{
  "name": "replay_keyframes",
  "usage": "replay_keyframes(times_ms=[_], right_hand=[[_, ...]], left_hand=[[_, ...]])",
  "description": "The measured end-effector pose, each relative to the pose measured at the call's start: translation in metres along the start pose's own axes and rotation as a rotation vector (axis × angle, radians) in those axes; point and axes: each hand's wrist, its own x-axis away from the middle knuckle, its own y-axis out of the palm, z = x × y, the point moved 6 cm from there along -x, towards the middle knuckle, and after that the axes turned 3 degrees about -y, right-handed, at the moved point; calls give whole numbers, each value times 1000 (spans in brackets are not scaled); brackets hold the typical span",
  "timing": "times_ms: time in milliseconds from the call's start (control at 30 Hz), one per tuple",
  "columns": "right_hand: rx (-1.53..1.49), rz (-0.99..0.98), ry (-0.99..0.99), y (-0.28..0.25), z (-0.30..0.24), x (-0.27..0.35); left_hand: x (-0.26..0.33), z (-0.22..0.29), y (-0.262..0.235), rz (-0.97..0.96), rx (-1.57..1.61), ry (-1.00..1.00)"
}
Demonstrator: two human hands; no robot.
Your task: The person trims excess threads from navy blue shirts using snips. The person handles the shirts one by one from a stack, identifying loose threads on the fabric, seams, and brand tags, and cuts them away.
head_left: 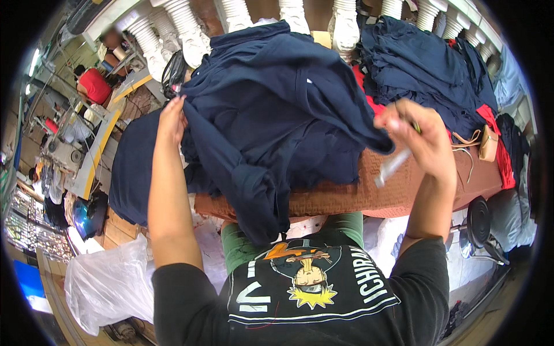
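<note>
- While the person's left hand (pixel 172 120) is raised at left of centre, its thumb and fingers are closed in a pinch on a dark navy garment of soft, matte cloth (pixel 259 98).
- The navy garment occupies the middle of the frame, spread in loose, broad folds; a bunched, tube-like section hangs over the table's near edge toward the person.
- The right hand (pixel 426 137), right of centre, has its fingers curled round a narrow, pale grey implement (pixel 393 166), blurred in outline. Its fingertips meet the garment's right edge; whether they also grip the cloth cannot be told.
- Beneath the garment lies further flat navy cloth (pixel 332 164), on a table covered in brown, textured fabric (pixel 323 199).
- Upper right: a crumpled heap of navy cloth (pixel 412 66), with smooth red fabric (pixel 505 155) showing at its side.
- Right: a small tan, block-shaped object (pixel 489 144) beside pale cord.
- Top edge: a row of white, ribbed, cylindrical posts (pixel 293 12).
- Lower left: a wrinkled, translucent plastic bag (pixel 109 282).
- Upper left: a person in a red top (pixel 94 85), near a yellow-edged worktable (pixel 99 153).
</note>
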Motion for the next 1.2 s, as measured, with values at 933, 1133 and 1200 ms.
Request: replay_keyframes(times_ms=[933,1133,1200], right_hand=[[458,251,50,-124,105,-138],[-190,-73,632,27,129,18],[-281,-127,682,83,134,49]], left_hand=[[18,85,28,-170,118,-102],[49,27,-46,-166,183,-155],[68,25,-45,-133,202,-137]])
